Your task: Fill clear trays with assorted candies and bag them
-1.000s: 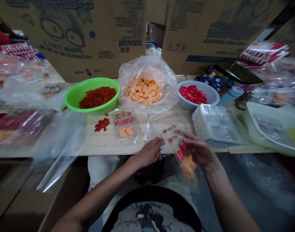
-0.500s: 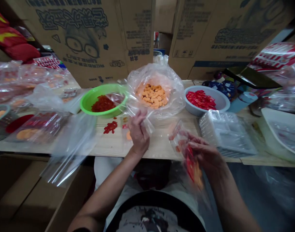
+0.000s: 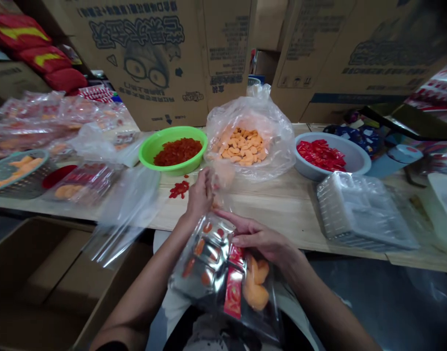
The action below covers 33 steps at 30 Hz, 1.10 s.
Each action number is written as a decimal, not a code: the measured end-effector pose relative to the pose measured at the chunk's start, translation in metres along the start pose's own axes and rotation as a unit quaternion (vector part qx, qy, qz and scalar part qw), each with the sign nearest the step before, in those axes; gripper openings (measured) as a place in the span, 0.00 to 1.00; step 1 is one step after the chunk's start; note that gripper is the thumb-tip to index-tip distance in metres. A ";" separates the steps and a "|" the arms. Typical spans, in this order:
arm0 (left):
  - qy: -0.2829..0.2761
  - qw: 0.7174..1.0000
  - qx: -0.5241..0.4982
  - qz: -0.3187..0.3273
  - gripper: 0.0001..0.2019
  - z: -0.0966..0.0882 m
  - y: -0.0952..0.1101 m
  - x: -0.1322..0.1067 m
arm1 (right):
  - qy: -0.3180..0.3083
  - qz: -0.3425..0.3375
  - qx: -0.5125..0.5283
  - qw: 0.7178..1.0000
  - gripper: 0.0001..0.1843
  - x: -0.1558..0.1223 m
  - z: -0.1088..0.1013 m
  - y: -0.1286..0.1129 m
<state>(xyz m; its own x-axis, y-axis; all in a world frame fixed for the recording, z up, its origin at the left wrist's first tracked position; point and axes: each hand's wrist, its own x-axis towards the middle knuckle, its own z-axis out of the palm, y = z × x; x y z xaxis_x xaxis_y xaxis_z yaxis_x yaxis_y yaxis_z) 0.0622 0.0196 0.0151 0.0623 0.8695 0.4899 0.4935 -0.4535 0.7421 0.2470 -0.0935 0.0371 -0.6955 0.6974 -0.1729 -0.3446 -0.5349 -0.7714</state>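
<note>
My left hand (image 3: 200,195) is closed on the top edge of a clear plastic bag (image 3: 223,273) at the table's near edge. Inside the bag lie orange pieces, small red candies and a red sachet. My right hand (image 3: 262,239) rests on the bag's upper side, fingers stretched leftward and pinching its film. The bag hangs over my lap, below the table edge. Just beyond my left hand a few loose red candies (image 3: 178,189) lie on the wood.
On the wooden table (image 3: 282,204) stand a green bowl (image 3: 174,149) of red candy, an open bag of orange pieces (image 3: 245,146), a grey bowl (image 3: 331,156) of red sachets and stacked clear trays (image 3: 358,212). Filled packets (image 3: 77,178) lie left. Cardboard boxes (image 3: 153,58) stand behind.
The filled bag came from my right side to the middle over my lap. My left hand dropped from near the orange pieces to grip its top; the right hand shifted left onto it.
</note>
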 end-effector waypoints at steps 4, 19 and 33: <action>-0.017 0.995 -0.002 0.101 0.09 -0.020 -0.003 -0.001 | -0.004 0.015 -0.017 1.000 0.51 0.019 0.005 -0.006; -0.149 0.974 -0.091 0.143 0.09 -0.040 -0.019 -0.010 | 0.241 0.011 -0.084 0.967 0.17 0.007 -0.051 -0.001; -0.052 0.981 0.091 0.163 0.12 -0.028 -0.019 -0.040 | 0.308 -0.057 0.077 0.946 0.29 0.014 -0.048 -0.002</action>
<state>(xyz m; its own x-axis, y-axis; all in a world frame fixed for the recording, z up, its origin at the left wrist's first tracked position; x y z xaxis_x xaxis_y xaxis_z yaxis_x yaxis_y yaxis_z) 0.0257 -0.0122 -0.0060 0.3252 0.7042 0.6311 0.5789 -0.6760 0.4560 0.2683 -0.0603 0.0068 -0.1637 0.8756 -0.4545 -0.5160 -0.4686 -0.7171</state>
